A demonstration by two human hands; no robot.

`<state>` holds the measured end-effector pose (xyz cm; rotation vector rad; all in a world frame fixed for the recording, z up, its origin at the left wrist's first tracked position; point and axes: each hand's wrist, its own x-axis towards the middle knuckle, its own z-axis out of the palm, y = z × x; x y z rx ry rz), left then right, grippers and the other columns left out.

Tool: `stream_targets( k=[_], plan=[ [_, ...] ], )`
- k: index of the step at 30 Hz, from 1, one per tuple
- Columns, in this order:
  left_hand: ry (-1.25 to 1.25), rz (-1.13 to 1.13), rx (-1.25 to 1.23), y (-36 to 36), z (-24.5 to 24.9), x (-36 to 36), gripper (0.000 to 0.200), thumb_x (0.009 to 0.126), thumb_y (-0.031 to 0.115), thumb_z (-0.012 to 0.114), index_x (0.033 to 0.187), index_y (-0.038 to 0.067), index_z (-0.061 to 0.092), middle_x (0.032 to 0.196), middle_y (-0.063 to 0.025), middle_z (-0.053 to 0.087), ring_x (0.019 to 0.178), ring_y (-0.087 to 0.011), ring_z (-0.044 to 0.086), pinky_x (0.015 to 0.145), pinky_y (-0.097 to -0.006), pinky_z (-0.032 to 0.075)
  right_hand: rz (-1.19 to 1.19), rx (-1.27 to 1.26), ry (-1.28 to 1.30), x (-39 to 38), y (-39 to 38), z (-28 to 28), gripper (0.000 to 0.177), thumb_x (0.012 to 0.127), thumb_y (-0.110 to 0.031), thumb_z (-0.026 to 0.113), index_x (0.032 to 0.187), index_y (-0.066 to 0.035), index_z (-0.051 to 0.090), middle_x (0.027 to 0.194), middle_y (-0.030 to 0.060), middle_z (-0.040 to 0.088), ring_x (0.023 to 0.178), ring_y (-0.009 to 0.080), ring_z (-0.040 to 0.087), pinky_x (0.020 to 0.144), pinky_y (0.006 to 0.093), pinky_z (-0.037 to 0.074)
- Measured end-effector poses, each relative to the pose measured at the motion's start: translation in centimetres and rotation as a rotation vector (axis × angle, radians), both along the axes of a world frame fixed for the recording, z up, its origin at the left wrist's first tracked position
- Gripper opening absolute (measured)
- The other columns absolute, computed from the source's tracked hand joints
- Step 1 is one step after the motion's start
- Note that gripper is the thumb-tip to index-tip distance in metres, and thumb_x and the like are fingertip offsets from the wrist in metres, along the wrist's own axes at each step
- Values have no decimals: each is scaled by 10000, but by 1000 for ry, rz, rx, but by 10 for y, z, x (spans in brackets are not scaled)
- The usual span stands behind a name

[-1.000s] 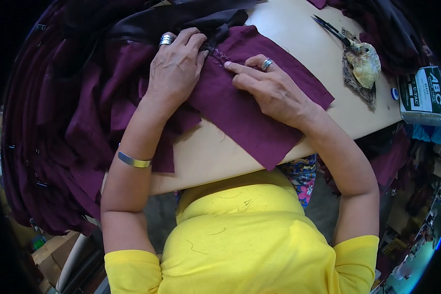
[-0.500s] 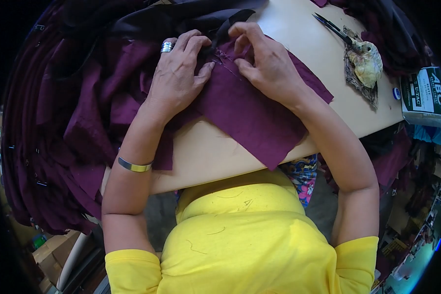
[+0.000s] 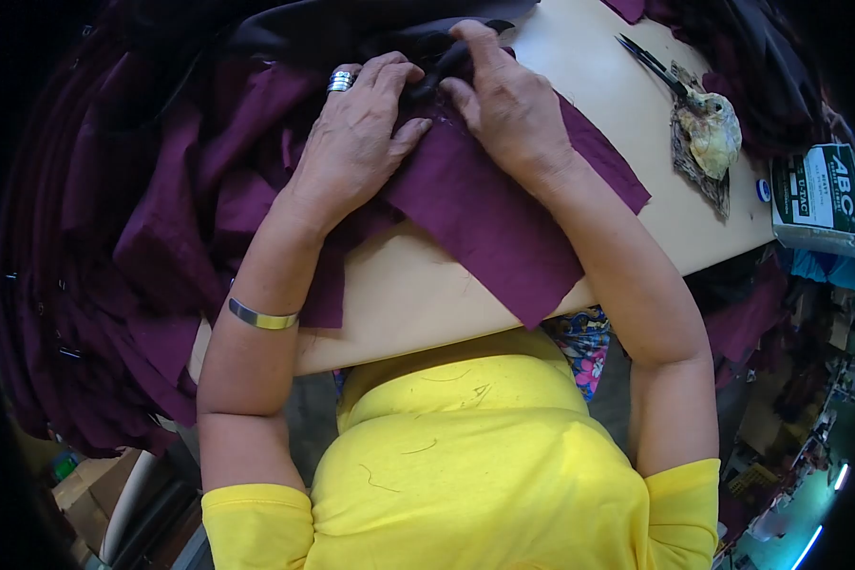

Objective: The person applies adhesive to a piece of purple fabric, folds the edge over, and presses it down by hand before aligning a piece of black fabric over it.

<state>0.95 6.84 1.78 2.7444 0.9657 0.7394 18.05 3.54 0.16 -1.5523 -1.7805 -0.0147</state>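
A purple cloth panel point(image 3: 503, 237) lies partly over the table, its pointed corner reaching the near edge. My left hand point(image 3: 361, 142), with a silver ring, bears on the purple cloth; its fingers are curled onto the fabric and its thumb stands apart. Close to its fingertips runs a folded strip of dark cloth point(image 3: 432, 80). My right hand point(image 3: 518, 119) has this dark strip between thumb and bent forefinger, at the panel's upper edge. The remaining right fingers are mostly hidden behind the hand.
Purple cloth is heaped in long folds point(image 3: 76, 247) on the left, with black cloth point(image 3: 304, 33) at the back. Black-handled snips point(image 3: 651, 65) and a pale shell-like object point(image 3: 712, 133) lie on the table point(image 3: 636, 123). An ABC-labelled pack point(image 3: 822, 199) sits at its right edge.
My right hand has moved up and slightly left, towards the dark strip. My left hand has shifted slightly right. The purple panel stays nearly in place.
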Motion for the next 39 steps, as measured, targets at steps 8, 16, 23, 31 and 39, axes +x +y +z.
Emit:
stream_targets(
  k=[8, 16, 23, 31, 39],
  plan=[
    [-30, 15, -3, 2, -3, -3, 401, 767, 167, 663, 1118, 47, 509, 1184, -110, 509, 1089, -317, 481, 943, -382, 399, 212, -50, 238, 15, -23, 8, 347, 806, 34, 542, 1129, -82, 490, 821, 101, 616, 753, 209, 626, 676, 300, 506],
    [-31, 36, -79, 2, 0, -3, 418, 766, 177, 678, 1141, 77, 521, 1238, -111, 505, 1158, -296, 460, 983, -367, 371, 305, -28, 187, 4, -28, 4, 338, 788, 51, 530, 1091, -98, 502, 860, 108, 638, 803, 267, 637, 731, 356, 512],
    [-106, 36, -74, 11, -4, -7, 319, 796, 68, 615, 1105, 67, 535, 1221, -86, 519, 1141, -271, 486, 964, -346, 392, 280, -155, 307, 3, -33, 6, 399, 806, 87, 515, 1156, -105, 515, 969, 114, 661, 965, 216, 637, 804, 289, 505],
    [-200, 16, -12, 11, 0, -8, 186, 768, 13, 596, 946, 51, 563, 1138, -84, 538, 1027, -290, 536, 877, -362, 437, 304, -98, 203, 7, -32, 4, 398, 794, 90, 519, 1144, -99, 525, 961, 96, 661, 917, 189, 649, 779, 277, 512],
    [-49, -297, 178, -16, 25, -6, 233, 682, -66, 603, 882, 51, 625, 956, -77, 619, 896, -252, 592, 781, -340, 486, 169, 1, 243, 10, -31, 4, 366, 756, 39, 545, 1107, -52, 497, 912, 111, 653, 864, 286, 620, 779, 369, 492]
  ],
)
